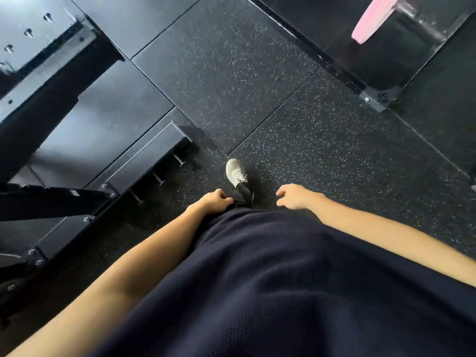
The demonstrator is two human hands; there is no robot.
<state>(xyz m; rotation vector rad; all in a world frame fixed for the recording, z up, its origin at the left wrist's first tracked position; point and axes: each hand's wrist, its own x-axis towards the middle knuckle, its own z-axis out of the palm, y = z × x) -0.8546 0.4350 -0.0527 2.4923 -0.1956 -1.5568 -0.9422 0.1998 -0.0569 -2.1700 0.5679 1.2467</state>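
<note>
**Grey shoe (pixel 235 172) out front, both hands idle**

Nearest the camera a navy shirt (pixel 257 279) fills the lower frame, w/ a bare forearm either side. L hand (pixel 215 199) hangs at the shirt hem, fingers loosely curled, nothing in it. R hand (pixel 293 197) hangs a bit clear of the body, fingers relaxed, also holding nothing. Likely reason: person looks mid-stride, arms loose at the sides, no load to carry.

Shoe sits on the floor just beyond and between the hands, toe pointing away, dark trouser leg above it. Prob. the leading foot of a step.

Floor (pixel 257 86) is black rubber tile w/ pale flecks and diagonal seams, i.e. gym flooring. To the L, near the shoe, is a black steel rack base (pixel 144 153) w/ short pegs (pixel 158 177) sticking out and bolts at the corners. Far R is an upright's foot bracket (pixel 378 99); beyond it a pink plate (pixel 373 19), blurred.
</note>
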